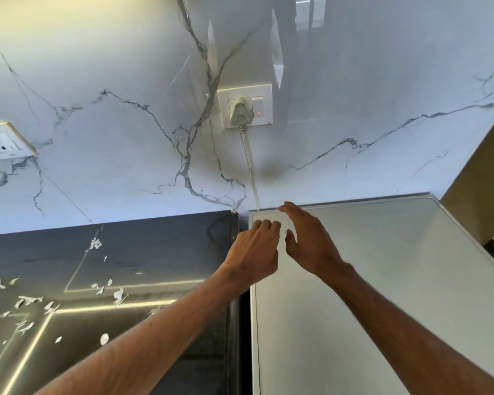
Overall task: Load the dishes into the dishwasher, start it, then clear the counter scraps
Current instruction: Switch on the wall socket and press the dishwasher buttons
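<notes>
Fingers (264,225) of the left hand (254,252) curl loosely downward, pinching nothing, over the rear left corner of a flat grey metal appliance top (382,280), while those of the right hand (308,240) are spread and reach toward its back edge, also empty; whether any fingertip touches the surface cannot be told. Both bare forearms stretch forward from the lower edge of the view, the hands close together but apart.

White and pale green scraps of peel and paper (40,303) lie scattered across the glossy black stone counter (154,246), well to the left of both hands and nearer the person than the fingertips. The litter spreads in a loose band running from the back of the counter toward its front left. The left hand is the nearer of the two to it, with a narrow dark gap (244,323) between counter and appliance lying in between.

A white plug (240,112) sits in a white wall switch plate (245,105) on the veined marble-look backsplash (111,124), its red indicator lit and its cord running down behind the appliance. No dishes are in view, so the clearing of the counter appears to be the step left, a sweep leftward and back toward the body.
</notes>
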